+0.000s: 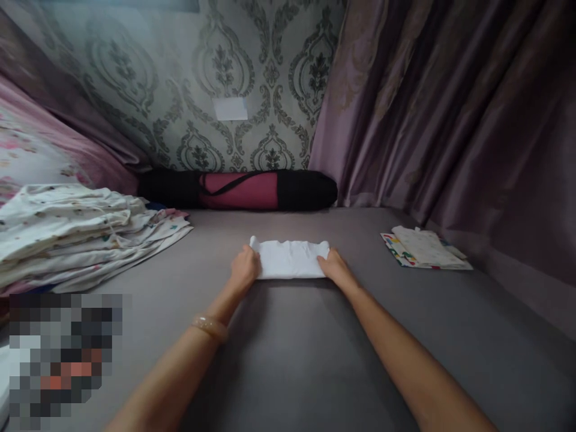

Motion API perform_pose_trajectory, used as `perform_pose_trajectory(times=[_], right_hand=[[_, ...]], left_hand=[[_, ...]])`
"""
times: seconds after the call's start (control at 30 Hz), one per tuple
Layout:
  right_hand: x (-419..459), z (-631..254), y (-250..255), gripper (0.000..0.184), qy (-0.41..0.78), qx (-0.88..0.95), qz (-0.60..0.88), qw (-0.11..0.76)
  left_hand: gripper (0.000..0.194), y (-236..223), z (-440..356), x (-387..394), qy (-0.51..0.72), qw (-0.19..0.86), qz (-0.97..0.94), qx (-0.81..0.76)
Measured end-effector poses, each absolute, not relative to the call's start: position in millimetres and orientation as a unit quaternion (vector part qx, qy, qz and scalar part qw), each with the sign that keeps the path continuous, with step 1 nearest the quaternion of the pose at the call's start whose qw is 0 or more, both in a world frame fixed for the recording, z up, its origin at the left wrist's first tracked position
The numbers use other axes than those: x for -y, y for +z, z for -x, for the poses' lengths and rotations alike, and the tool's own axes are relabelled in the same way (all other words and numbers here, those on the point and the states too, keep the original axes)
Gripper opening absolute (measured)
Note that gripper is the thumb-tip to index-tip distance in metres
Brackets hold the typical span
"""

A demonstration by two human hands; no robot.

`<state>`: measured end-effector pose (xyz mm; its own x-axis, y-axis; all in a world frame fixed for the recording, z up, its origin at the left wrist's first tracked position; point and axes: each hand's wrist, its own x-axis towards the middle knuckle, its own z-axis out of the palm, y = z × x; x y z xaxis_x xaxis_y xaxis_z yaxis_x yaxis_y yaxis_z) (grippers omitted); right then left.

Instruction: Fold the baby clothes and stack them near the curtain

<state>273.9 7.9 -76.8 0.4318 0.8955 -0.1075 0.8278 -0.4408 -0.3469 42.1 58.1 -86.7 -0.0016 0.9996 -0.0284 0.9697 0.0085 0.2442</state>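
A white folded cloth point(291, 260) is stretched between my two hands at the middle of the view, over a grey sheet point(288, 348). My left hand point(246, 266) grips its left end, fingers closed round the edge. On the opposite end, my right hand point(333, 266) pinches the cloth with the thumb on top. The cloth forms a wide, short rectangle with small creases along its upper side. Whether it touches the sheet or hangs just above it, I cannot tell. A pale bangle point(210, 328) circles my left wrist.
A heap of printed cloths point(85, 234) lies at the left. Small folded cloths point(425, 247) rest at the right. Along the patterned wall point(270, 78) lies a black and dark red roll bag point(238, 191). Purple curtains point(387, 102) hang at the right. A blurred patch covers the lower left.
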Motion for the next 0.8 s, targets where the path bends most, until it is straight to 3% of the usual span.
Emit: perform_pose_trajectory(times=[0.2, 0.37, 0.53, 0.8], right_hand=[[25, -281, -73, 0.046, 0.172, 0.531, 0.826, 0.08], [29, -259, -62, 0.03, -0.006, 0.613, 0.784, 0.1], [0, -233, -69, 0.036, 0.041, 0.758, 0.634, 0.144], [-5, -235, -86, 0.035, 0.017, 0.744, 0.651, 0.153]], left_hand=[[0.037, -67, -21, -29, 0.017, 0.11, -0.707, -0.698], [0.037, -71, -28, -25, 0.126, -0.02, -0.774, -0.62], [0.038, -94, -53, -42, 0.156, 0.052, -0.856, -0.491], [0.031, -100, -61, -31, 0.203, 0.06, -0.832, -0.513]])
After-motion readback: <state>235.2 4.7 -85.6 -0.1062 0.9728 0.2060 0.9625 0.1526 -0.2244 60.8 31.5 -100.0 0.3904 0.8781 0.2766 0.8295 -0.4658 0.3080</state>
